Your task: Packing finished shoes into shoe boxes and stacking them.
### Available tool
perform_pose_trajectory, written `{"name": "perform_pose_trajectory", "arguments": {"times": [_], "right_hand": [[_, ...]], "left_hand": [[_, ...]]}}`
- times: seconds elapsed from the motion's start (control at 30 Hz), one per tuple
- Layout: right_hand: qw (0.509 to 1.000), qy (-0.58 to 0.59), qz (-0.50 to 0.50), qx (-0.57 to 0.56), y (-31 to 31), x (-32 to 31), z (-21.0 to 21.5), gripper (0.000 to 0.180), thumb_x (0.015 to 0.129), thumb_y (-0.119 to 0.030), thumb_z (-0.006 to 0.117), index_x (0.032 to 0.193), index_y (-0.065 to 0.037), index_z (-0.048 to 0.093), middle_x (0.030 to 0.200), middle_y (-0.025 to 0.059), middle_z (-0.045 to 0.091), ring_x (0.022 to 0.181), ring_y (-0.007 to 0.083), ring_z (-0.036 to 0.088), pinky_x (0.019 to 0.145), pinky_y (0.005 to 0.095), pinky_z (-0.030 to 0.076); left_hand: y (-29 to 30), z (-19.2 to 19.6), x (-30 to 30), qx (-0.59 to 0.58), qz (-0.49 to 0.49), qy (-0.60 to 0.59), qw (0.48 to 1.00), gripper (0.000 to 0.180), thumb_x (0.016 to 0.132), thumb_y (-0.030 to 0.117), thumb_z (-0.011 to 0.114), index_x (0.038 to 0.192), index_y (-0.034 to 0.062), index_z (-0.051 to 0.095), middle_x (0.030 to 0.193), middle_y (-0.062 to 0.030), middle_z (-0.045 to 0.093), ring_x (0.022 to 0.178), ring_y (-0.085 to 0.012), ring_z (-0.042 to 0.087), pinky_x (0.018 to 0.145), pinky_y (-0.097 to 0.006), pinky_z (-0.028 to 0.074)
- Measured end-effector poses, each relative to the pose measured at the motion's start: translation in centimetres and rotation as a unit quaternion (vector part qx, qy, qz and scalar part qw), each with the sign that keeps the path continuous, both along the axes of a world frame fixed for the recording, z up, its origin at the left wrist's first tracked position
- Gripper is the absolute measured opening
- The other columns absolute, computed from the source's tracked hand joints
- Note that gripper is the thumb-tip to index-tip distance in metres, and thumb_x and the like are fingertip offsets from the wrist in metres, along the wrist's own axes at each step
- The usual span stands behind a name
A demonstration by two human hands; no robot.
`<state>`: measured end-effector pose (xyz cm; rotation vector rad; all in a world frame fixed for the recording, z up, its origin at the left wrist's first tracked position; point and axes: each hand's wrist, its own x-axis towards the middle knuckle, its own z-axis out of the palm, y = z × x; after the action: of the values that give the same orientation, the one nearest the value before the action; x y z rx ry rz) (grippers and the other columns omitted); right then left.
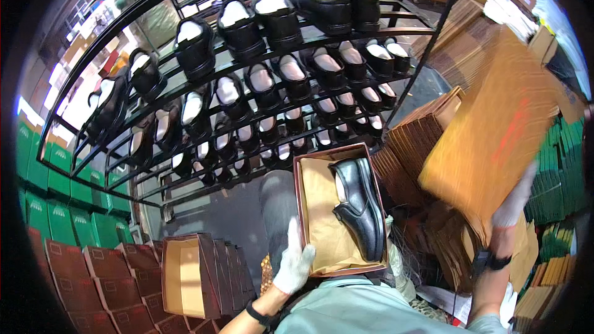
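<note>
left grip (294, 266) on box (299, 198), right grip (515, 201) outstretched with brown sheet (489, 136)

No text is legible; print on the green boxes (60, 213) is tiny.

black metal rack (405, 32) | tiers: black shoes (240, 42) | lowest tier: probably shoes, dim

We count two gloved hands (294, 266) (516, 199), one held shoebox (346, 270), one slip-on shoe (362, 213) inside it, one raised cardboard piece (486, 136).
</note>
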<state>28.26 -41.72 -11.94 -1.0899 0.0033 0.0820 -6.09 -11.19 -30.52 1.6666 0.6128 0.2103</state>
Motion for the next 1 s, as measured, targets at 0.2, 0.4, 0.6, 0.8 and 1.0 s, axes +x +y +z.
{"name": "perform_pose_trajectory", "arguments": {"times": [0.2, 0.4, 0.6, 0.8, 1.0], "right_hand": [[0.862, -0.065, 0.262, -0.428, 5.9, -13.2, -14.0, 0.111, 0.085, -0.034, 0.092, 0.172, -0.002, 0.032, 0.167, 0.0191, 0.052, 0.153, 0.0309, 0.051, 0.128, 0.0465, 0.041], [0.889, -0.12, 0.383, -0.219, 14.6, -6.9, -12.0, 0.131, 0.081, -0.042, 0.092, 0.18, -0.006, 0.015, 0.174, 0.0174, 0.041, 0.158, 0.0296, 0.044, 0.131, 0.0454, 0.036], [0.908, -0.209, 0.321, -0.168, 16.1, -6.1, -9.6, 0.077, 0.078, -0.039, 0.087, 0.141, -0.008, 0.055, 0.139, 0.009, 0.058, 0.133, 0.0227, 0.059, 0.116, 0.0394, 0.048], [0.888, -0.201, 0.314, -0.27, 20.6, -5.3, -14.3, 0.092, 0.103, -0.047, 0.077, 0.168, 0.004, 0.037, 0.169, 0.0287, 0.043, 0.158, 0.0362, 0.042, 0.131, 0.0484, 0.035], [0.808, -0.246, 0.208, -0.493, 3.8, -5.6, -9.3, 0.049, 0.108, -0.035, 0.071, 0.143, 0.0, 0.068, 0.141, 0.0225, 0.067, 0.129, 0.0372, 0.065, 0.112, 0.05, 0.053]], "left_hand": [[-3.5, 4.1, 0.0, -0.145, -0.043, -0.047, 0.987, 0.136, 0.085, -0.002, 0.09, 0.179, 0.004, -0.008, 0.178, -0.0303, 0.032, 0.166, -0.0358, 0.034, 0.131, -0.044, 0.037], [6.2, -1.4, 9.7, -0.341, 0.006, -0.183, 0.922, 0.099, 0.107, 0.046, 0.075, 0.18, 0.0126, 0.017, 0.171, -0.0117, 0.044, 0.153, -0.0256, 0.047, 0.126, -0.045, 0.042], [9.3, 1.6, 10.6, -0.203, -0.103, -0.326, 0.917, 0.077, 0.109, 0.038, 0.073, 0.169, 0.0069, 0.036, 0.167, -0.0105, 0.046, 0.153, -0.0224, 0.044, 0.128, -0.042, 0.036], [10.7, 1.0, 9.1, -0.138, 0.124, -0.161, 0.969, 0.054, 0.105, 0.007, 0.072, 0.155, 0.002, 0.053, 0.146, -0.0115, 0.063, 0.131, -0.0233, 0.061, 0.117, -0.04, 0.05], [13.6, 1.0, -5.5, 0.67, 0.102, 0.267, 0.685, 0.06, 0.103, 0.022, 0.075, 0.156, -0.002, 0.059, 0.155, -0.0207, 0.063, 0.138, -0.0309, 0.062, 0.117, -0.042, 0.049]]}}
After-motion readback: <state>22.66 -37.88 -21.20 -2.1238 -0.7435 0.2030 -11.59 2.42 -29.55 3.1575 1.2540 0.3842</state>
